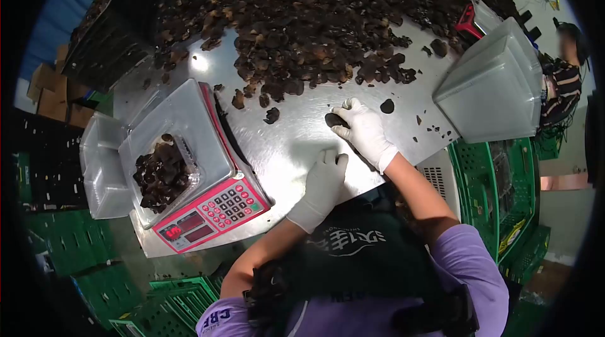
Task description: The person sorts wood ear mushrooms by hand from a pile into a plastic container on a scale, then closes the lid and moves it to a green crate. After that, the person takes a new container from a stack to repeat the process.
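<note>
My right hand [364, 130], in a white glove, pinches a dark flat piece [336, 120] above the metal table [277, 148]. Also gloved, my left hand [322, 187] is at the table's near edge with its fingers curled, a small dark bit at the fingertips. To its left a red scale [217, 208] carries a clear plastic tray [189, 154] filled with dark pieces [162, 173]. A large heap of dark brown pieces [309, 28] covers the far part of the table. One loose dark piece [387, 106] lies right of my right hand.
Stacked clear containers [495, 85] stand at the table's right, with more clear trays [104, 167] at the left. Green crates [479, 173] are at lower right and lower left. Black crates [113, 28] stand at upper left. A person [561, 85] is at far right.
</note>
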A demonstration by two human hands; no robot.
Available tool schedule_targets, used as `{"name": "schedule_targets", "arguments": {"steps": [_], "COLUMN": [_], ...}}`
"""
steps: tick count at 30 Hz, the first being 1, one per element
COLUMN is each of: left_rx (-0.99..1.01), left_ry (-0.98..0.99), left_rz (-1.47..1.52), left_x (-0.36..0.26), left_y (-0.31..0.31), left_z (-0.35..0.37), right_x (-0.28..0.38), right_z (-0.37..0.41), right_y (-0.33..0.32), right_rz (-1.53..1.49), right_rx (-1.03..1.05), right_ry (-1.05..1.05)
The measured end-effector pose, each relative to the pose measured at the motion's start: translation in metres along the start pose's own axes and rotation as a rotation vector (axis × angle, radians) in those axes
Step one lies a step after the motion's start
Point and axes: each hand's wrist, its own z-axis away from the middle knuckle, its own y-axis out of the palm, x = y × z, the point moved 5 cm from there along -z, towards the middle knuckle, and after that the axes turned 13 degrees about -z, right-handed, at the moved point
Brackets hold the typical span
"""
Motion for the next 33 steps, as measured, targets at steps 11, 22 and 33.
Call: {"name": "schedule_targets", "arguments": {"steps": [11, 22, 33], "left_rx": [-0.021, -0.065, -0.692], "left_ry": [-0.562, 0.361, -0.418], "left_rz": [-0.272, 0.424, 0.199], "left_x": [0.115, -0.069, 0.108], "left_y": [-0.045, -0.061, -0.245], "left_z": [-0.061, -0.007, 0.06], "right_x": [0.01, -0.019, 0.001], "right_z": [-0.021, -0.039, -0.032], "right_y": [0.006, -0.001, 0.013], "right_rz": [0.09, -0.24, -0.153], "right_rx": [0.116, 0.302, 0.144], "right_ry": [-0.029, 0.007, -0.235]}}
